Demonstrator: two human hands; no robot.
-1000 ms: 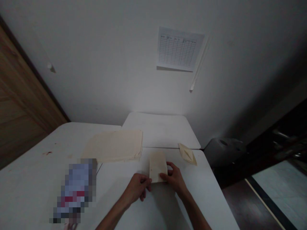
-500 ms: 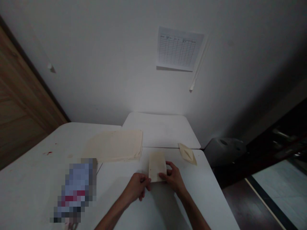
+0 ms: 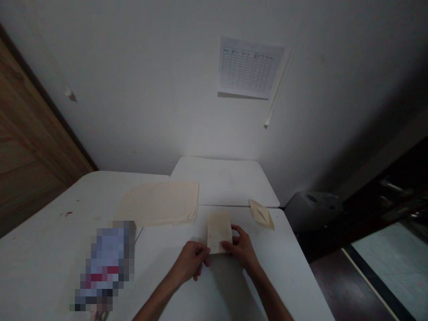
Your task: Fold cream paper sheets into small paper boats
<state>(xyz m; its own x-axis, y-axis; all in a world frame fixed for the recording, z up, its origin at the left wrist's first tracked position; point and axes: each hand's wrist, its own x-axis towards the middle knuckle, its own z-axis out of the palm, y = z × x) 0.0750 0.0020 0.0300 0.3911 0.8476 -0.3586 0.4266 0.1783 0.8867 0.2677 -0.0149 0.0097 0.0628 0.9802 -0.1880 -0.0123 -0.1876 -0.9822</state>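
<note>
A small cream-coloured folded paper [image 3: 219, 229] is held between my two hands over the white table, in the middle of the head view. My left hand [image 3: 194, 259] pinches its lower left corner between thumb and finger, the other fingers curled in. Along its right edge my right hand [image 3: 244, 248] grips it, thumb on the front face and fingers around the side. Farther right lies a folded paper piece [image 3: 261, 215] of the same colour. A pile of larger cream sheets [image 3: 163, 203] lies to the left, behind my left hand.
White tables [image 3: 160, 276] stand pushed together against the wall. A blurred-out blue and red item [image 3: 107, 256] lies at the left. A printed chart [image 3: 250, 69] hangs on the wall. To the right, beyond the table edge, are a grey object [image 3: 312, 209] and the floor.
</note>
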